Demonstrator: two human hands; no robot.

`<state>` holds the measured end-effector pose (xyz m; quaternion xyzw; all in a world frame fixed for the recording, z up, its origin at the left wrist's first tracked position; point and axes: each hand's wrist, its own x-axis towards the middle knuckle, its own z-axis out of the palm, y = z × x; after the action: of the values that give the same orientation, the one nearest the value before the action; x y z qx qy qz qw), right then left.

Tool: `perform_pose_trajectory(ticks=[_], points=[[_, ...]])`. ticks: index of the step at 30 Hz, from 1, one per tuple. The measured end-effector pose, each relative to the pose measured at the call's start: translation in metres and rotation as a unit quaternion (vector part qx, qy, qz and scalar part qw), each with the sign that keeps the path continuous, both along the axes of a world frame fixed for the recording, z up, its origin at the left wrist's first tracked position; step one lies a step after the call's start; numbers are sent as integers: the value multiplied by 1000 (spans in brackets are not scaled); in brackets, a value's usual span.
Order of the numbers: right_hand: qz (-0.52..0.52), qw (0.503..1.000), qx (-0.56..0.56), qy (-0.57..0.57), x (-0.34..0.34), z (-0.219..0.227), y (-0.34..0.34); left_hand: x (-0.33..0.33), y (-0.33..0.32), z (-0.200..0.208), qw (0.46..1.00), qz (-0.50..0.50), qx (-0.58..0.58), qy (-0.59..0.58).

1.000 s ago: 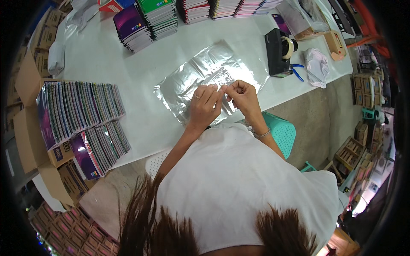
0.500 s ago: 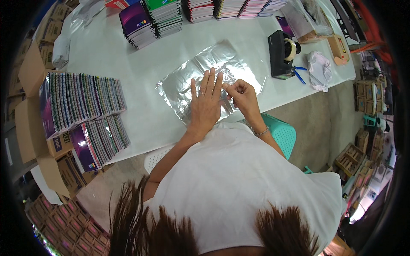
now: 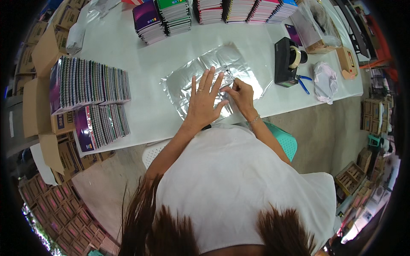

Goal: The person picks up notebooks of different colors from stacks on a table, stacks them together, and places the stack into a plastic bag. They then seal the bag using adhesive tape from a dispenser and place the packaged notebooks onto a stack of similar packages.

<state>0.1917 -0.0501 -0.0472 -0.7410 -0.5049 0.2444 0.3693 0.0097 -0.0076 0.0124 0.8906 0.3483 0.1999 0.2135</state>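
On the near side of the desk [image 3: 132,49], the left hand [image 3: 203,102] has swung its thumb out, grip wide over the silvery plastic sheet [image 3: 222,57], apparently steadying it; the right hand [image 3: 244,99], grip narrow (holding what, I cannot tell), sits just beside.

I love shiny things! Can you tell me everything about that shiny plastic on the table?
The shiny plastic looks thin, silvery and crinkled, with bright glare; I can't count layers. It lies flat, slanted across the pale table. The left hand is spread over it; the right hand curls there too.
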Motion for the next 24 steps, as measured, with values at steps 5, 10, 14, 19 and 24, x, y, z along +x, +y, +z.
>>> perform_pose_trajectory(ticks=[5, 10, 14, 19, 24], points=[[65, 992, -14, -107, 27, -33, -6, 16, 9, 5, 998, 51, -16, -22], [101, 993, 29, -55, 51, -22, -21, 19, 24, 26, 991, 78, -80, 75], [120, 991, 27, -42, 92, -26, -35, -18, -5, 64, 989, 138, -20, 53], [119, 991, 22, -56, 123, -21, -37, -108, -62, 155, 961, 276, 28, 19], [100, 993, 36, -45, 127, -30, -35, -200, -90, 178, 870, 429, 243, 18]])
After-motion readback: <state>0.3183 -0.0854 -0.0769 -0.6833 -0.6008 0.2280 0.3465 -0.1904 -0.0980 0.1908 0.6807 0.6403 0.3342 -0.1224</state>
